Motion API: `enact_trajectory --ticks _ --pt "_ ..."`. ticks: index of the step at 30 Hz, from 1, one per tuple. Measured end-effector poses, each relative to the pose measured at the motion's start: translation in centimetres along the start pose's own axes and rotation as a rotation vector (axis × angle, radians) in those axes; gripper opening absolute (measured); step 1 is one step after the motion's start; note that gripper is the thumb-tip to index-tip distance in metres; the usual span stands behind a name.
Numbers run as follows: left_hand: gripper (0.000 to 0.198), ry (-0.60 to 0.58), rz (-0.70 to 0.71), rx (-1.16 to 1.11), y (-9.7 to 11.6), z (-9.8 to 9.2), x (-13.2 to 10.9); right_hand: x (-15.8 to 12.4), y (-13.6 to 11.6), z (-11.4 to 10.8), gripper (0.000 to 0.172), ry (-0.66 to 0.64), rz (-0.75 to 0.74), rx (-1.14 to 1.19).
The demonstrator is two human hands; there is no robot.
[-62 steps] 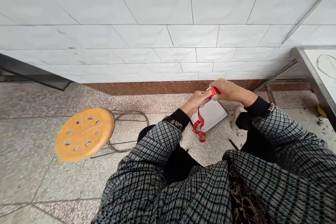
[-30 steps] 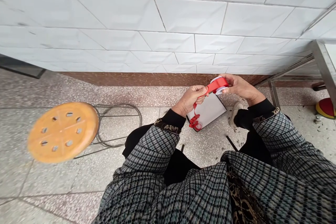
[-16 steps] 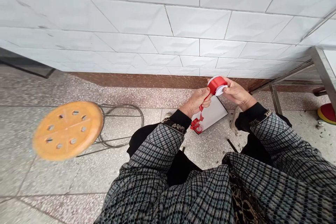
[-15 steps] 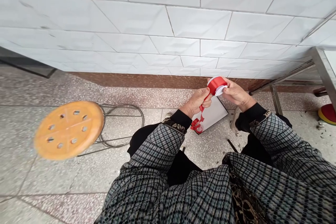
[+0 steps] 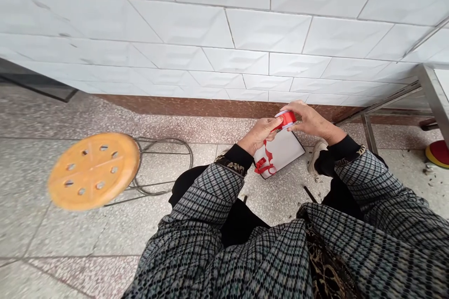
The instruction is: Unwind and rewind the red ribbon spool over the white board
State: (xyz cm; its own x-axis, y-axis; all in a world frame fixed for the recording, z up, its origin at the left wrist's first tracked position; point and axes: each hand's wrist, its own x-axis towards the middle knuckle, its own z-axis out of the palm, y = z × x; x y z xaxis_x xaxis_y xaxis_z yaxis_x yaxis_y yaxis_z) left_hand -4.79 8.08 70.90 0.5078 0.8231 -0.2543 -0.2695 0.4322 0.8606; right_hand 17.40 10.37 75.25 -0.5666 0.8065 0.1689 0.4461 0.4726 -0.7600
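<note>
A spool of red ribbon (image 5: 286, 119) with white flanges sits between my hands, above a white card (image 5: 282, 154) edged in black that lies on the terrazzo floor. My right hand (image 5: 310, 120) pinches the spool from the right with its fingertips. My left hand (image 5: 260, 134) grips the ribbon (image 5: 268, 156) close to the spool, and the spool's left edge touches its fingers. Below it, the loose ribbon falls in a loose curl onto the card.
A round orange stool (image 5: 94, 170) with holes and a wire frame stands to the left. A white shoe (image 5: 316, 157) is right of the card, beside scattered debris. White wall tiles (image 5: 245, 32) rise behind, and a metal table leg (image 5: 368, 133) stands at right.
My right hand has moved from under the spool to over its top. The spool looks smaller and sits lower, closer to my left hand. The ribbon's loose end now lies more spread across the card.
</note>
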Motion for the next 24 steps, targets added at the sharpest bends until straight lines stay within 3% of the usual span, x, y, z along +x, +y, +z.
enact_trajectory --ticks 4,8,15,19,24 --pt "0.049 0.105 -0.03 0.193 -0.2 0.1 0.1 -0.4 0.9 0.1 0.05 -0.033 -0.024 -0.274" --pt "0.036 0.215 -0.008 0.368 0.6 0.2 0.0 -0.8 1.8 -0.6 0.053 -0.029 0.081 -0.334" --pt "0.03 0.128 -0.065 0.202 2.5 0.3 -0.9 -1.0 2.3 -1.7 0.056 -0.001 0.205 -0.037" --pt "0.033 0.08 -0.057 0.139 2.6 0.5 -1.1 -0.7 1.5 -1.5 0.055 0.015 0.247 0.177" --pt "0.044 0.106 -0.004 0.101 2.3 0.4 -0.9 -0.6 0.6 -1.7 0.059 -0.024 0.289 0.379"
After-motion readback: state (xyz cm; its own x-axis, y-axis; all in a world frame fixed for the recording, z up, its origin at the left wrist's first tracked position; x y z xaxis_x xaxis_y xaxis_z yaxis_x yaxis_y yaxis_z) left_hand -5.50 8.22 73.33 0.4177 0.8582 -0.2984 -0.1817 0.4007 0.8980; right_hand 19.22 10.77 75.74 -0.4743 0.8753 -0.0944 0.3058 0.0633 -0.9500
